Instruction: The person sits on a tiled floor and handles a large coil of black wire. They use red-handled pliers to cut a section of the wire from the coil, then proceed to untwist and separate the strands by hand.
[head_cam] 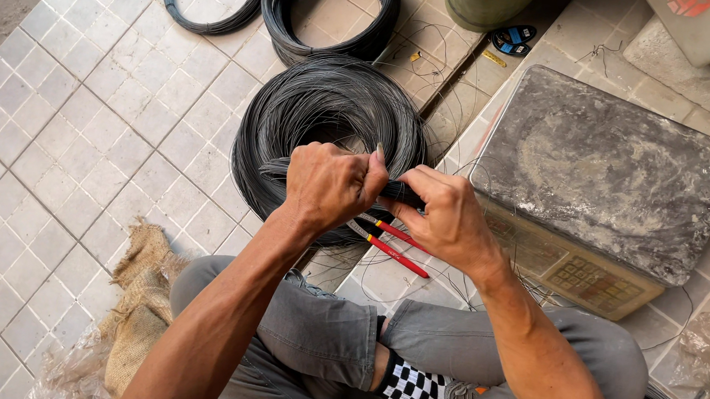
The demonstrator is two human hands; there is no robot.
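Dark steel wire, wound into a large coil point(329, 106), lies flat on the pale tiled floor point(77, 112) directly in front of a seated person. The left hand point(330, 187) is closed in a fist around a gathered bundle of strands point(403, 195) at the near edge of the coil, and the right hand point(447, 217) closes its fingers point(413, 183) on the same bundle just beside it, so that the two hands touch over the coil's rim. Red-handled pliers point(394, 242) lie beneath the hands, at the coil's near edge, their handles pointing toward the person's right. To the right of the coil stands a weighing scale point(609, 172) with a worn grey metal platform and a keypad on its front face; loose thin wire strands trail between the scale and the coil. Two further, thinner coils of wire point(329, 15) lie farther away on the floor, one overlapping the large coil's far edge. A green bucket point(482, 3) stands beyond the scale. A piece of burlap sacking point(142, 292) lies beside the person's left knee. The person sits cross-legged in grey trousers, with a black-and-white chequered sock point(413, 387) visible.
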